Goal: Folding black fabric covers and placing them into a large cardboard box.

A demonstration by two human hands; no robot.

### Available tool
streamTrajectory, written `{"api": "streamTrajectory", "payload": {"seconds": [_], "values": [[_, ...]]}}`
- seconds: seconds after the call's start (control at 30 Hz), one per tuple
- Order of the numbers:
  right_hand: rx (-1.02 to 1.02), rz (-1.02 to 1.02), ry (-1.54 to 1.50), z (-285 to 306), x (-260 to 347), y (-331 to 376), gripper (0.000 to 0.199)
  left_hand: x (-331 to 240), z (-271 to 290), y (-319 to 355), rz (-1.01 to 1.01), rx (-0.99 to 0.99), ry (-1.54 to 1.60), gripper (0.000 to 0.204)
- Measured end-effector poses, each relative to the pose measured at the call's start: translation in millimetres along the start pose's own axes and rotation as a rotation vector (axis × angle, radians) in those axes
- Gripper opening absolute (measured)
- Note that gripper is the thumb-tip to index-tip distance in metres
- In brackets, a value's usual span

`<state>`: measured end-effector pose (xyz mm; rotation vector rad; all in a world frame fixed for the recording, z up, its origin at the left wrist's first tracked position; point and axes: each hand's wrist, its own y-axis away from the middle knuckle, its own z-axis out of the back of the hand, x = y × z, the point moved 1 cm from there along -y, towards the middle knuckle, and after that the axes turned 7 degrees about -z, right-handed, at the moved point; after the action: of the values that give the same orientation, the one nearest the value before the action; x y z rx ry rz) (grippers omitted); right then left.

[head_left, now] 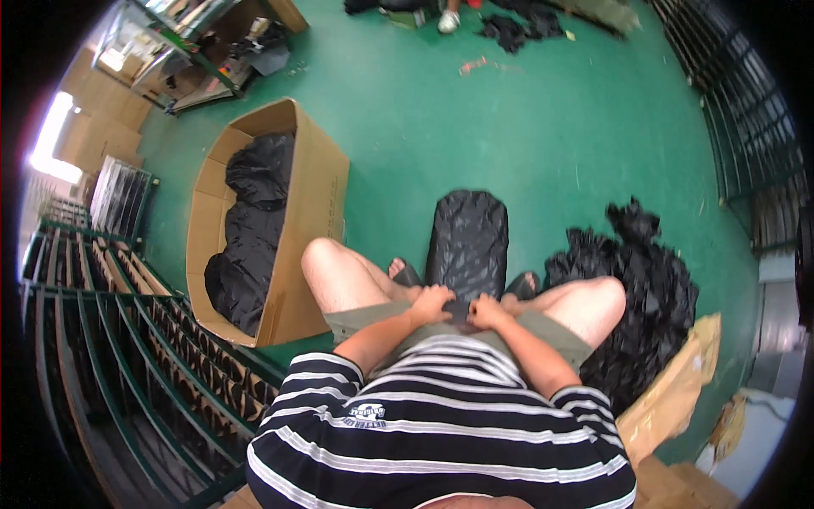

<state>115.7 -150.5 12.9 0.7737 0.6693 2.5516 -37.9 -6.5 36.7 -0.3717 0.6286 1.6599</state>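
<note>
A stuffed black plastic bag (468, 237) lies on the green floor between my feet, its long side pointing away from me. At the bag's near end, close to my lap, my left hand (433, 304) is closed on the left part of the plastic. My right hand (486, 312) pinches the same end on the right, a short gap from the left one. The fingertips are partly hidden, and so is the edge of plastic they hold.
An open cardboard box (318, 187) at left holds several filled black bags (254, 229). To the right lie a heap of loose black plastic bags (636, 288) and a tan wrapper (674, 390). Green racks (119, 339) line the left; dark racks (746, 127) the right. A co-worker's shoe (448, 21) shows far ahead.
</note>
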Motion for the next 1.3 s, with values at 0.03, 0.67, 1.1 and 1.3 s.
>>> {"api": "streamTrajectory", "payload": {"seconds": [0.03, 0.67, 1.1, 1.3], "values": [[0.023, 0.015, 0.021, 0.0, -3.8, 1.3, 0.031, -1.5, -2.7, -1.4, -0.078, -0.057, -0.001, 0.035], [0.332, -0.147, -0.547, -1.8, -38.9, -11.4, 0.031, 17.8, -29.8, -4.3, 0.003, -0.111, 0.148, 0.029], [0.516, -0.363, -0.623, -18.6, -39.9, -15.5, 0.033, 19.3, -33.8, 4.4, -0.023, -0.130, 0.145, 0.024], [0.423, -0.278, -0.646, -36.9, -45.7, -12.2, 0.036, 12.0, -23.4, 0.2, -0.097, -0.070, -0.010, 0.027]]}}
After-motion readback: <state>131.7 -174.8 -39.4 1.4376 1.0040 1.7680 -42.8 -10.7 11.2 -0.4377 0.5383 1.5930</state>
